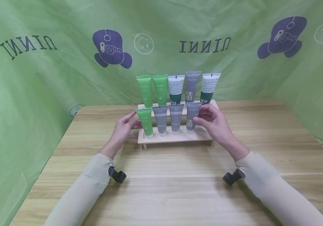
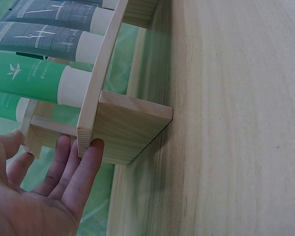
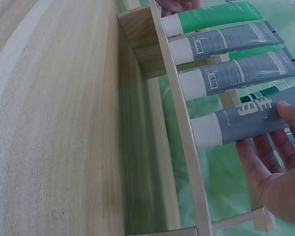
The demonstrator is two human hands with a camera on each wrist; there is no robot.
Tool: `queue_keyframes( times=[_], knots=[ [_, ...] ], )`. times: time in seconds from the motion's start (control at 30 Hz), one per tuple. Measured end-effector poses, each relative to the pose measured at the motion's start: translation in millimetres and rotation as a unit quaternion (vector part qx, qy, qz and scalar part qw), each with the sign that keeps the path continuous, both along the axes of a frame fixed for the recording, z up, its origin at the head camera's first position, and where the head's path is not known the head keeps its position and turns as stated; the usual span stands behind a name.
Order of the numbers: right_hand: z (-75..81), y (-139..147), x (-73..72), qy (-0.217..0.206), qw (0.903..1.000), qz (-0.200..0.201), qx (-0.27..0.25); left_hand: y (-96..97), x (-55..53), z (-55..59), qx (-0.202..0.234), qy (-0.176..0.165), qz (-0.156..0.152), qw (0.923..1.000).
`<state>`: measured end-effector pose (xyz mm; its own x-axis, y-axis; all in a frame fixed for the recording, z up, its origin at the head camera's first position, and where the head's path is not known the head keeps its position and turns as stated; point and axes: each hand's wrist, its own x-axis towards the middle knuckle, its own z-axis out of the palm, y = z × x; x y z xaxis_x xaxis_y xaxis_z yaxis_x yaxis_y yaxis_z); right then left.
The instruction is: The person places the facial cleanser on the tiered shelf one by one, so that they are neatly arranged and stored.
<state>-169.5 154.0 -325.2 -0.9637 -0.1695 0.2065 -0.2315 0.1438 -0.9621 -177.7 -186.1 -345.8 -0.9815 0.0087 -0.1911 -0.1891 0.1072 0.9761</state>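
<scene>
A two-tier wooden rack (image 1: 175, 138) carries squeeze tubes standing cap-down. At the right of the lower tier, my right hand (image 1: 216, 124) pinches a grey tube (image 3: 250, 115) between thumb and fingers, its white cap at the shelf board. My left hand (image 2: 49, 187) is at the rack's left end, with its fingertips against the wood of the shelf ends. Nearest to it stands a green tube (image 1: 145, 121) on the lower tier. Two more grey tubes, a left one (image 1: 161, 119) and a right one (image 1: 176, 117), stand between the hands.
On the upper tier are two green tubes, one (image 1: 144, 89) beside the other (image 1: 160, 89), a white-and-dark-green tube (image 1: 176, 88), a grey tube (image 1: 192, 86) and another white-and-dark-green tube (image 1: 210, 86). The wooden table (image 1: 167, 188) meets a green printed curtain (image 1: 161, 18) behind.
</scene>
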Motion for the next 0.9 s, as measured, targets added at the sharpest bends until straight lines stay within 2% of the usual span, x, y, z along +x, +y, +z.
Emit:
queue_keyframes(
  times=[0.63, 0.9],
  knots=[
    [-3.3, 3.1, -2.8, 0.014, 0.9998, 0.017, 0.003, -0.2, 0.6, 0.5, 0.005, 0.003, 0.000, 1.0000],
    [-6.3, 7.9, 1.1, 0.016, 0.9997, 0.017, 0.004, -0.6, 0.0, -0.4, 0.003, 0.004, -0.001, 1.0000]
  ],
)
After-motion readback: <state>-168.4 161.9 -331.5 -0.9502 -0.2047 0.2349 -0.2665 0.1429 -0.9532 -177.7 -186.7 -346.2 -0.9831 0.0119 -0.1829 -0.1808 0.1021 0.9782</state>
